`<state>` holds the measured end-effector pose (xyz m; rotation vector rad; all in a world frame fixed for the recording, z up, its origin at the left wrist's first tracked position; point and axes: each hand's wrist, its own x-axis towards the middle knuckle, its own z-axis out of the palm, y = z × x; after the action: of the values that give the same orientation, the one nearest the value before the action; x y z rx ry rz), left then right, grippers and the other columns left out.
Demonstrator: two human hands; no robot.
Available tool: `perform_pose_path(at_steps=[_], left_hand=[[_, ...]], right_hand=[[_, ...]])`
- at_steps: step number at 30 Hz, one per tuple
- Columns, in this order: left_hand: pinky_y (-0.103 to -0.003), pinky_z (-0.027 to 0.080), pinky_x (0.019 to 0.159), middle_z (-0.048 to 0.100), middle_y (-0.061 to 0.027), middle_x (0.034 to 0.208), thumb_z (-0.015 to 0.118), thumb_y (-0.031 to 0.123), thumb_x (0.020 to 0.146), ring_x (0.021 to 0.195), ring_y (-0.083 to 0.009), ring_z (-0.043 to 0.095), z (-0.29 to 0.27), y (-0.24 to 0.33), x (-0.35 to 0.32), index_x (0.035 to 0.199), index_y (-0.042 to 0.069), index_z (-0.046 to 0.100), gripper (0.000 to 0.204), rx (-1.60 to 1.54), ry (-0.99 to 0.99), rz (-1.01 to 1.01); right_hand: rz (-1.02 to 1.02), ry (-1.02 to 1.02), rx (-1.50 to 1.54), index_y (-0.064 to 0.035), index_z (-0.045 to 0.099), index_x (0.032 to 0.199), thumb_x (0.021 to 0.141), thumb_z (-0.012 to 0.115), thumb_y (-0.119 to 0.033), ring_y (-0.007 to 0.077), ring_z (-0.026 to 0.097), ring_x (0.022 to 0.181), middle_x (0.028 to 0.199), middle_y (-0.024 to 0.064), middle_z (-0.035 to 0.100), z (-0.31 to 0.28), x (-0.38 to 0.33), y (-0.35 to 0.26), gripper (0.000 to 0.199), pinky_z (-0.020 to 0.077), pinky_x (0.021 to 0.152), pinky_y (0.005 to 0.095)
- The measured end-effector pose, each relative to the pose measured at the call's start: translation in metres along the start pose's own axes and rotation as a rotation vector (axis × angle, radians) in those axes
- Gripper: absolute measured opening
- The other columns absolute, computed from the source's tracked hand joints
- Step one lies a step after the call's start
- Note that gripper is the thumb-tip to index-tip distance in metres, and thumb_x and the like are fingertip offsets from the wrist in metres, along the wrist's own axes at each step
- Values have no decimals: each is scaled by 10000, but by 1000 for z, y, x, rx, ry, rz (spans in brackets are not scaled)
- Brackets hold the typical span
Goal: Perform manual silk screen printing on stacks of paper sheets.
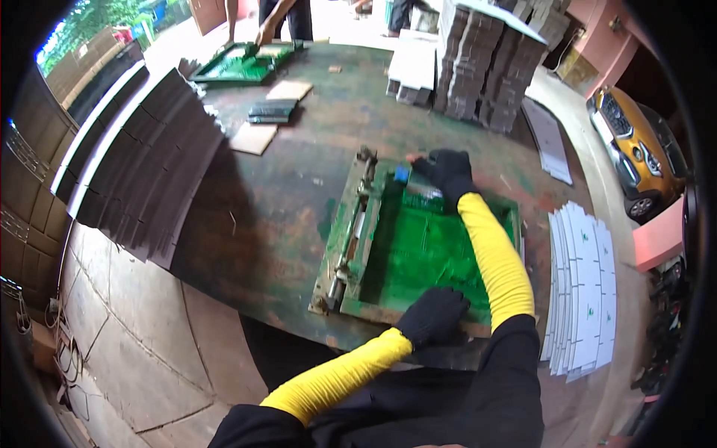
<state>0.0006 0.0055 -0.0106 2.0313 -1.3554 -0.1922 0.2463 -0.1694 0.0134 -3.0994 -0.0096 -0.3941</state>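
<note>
While the green screen-printing frame [418, 246] lies flat on the worn table [284, 187], its near edge is gripped by the closed, gloved left hand [433, 315]; a blue squeegee [402, 174] at the far end is clasped by the gloved right hand [448, 170].

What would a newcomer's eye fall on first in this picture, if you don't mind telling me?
Most likely the bright green printing frame in the middle of the worn table, with the two black-gloved hands on it: the left hand on its near edge, the right hand holding a blue tool at its far end. Next come the fanned white printed sheets at the right and the dark stack of cardboard at the left.
</note>
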Motion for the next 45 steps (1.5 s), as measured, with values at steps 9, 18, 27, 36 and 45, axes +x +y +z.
perform_pose_path(at_steps=[9,18,27,36,45], left_hand=[[-489,503,858,636,-175,1032,725,600,835,1010,-368,633,-12,14,1,1054,52,658,594,64,-52,8],[-459,515,815,663,-143,973,670,592,885,971,-346,645,6,9,-1,1041,70,693,546,240,-60,198],[-471,490,738,639,-131,869,836,405,792,844,-363,624,-49,53,-10,857,102,688,343,177,258,153],[-379,463,698,547,-113,797,831,173,821,736,-312,558,-121,97,-26,881,25,604,277,195,325,-94],[-333,484,768,572,-115,881,819,176,832,810,-216,586,-130,77,-56,1014,-9,633,319,80,413,-213]], right_hand=[[-30,640,320,-49,750,1045,844,779,-567,360,713,976,1037,158,747,-46,-26,30,556,542,872,455],[96,733,437,-38,713,1110,939,772,-336,184,715,877,956,59,720,-95,-193,133,349,554,795,334],[279,591,591,-13,695,953,1016,656,-289,185,615,749,779,78,655,-108,-283,203,286,499,700,352],[2,-173,361,-175,453,1553,566,909,-593,381,486,1408,1524,198,509,-74,-222,129,1165,330,1183,538],[-118,-603,155,-192,107,1676,419,951,-636,425,208,1562,1679,255,238,-64,-191,80,1578,110,1241,625]])
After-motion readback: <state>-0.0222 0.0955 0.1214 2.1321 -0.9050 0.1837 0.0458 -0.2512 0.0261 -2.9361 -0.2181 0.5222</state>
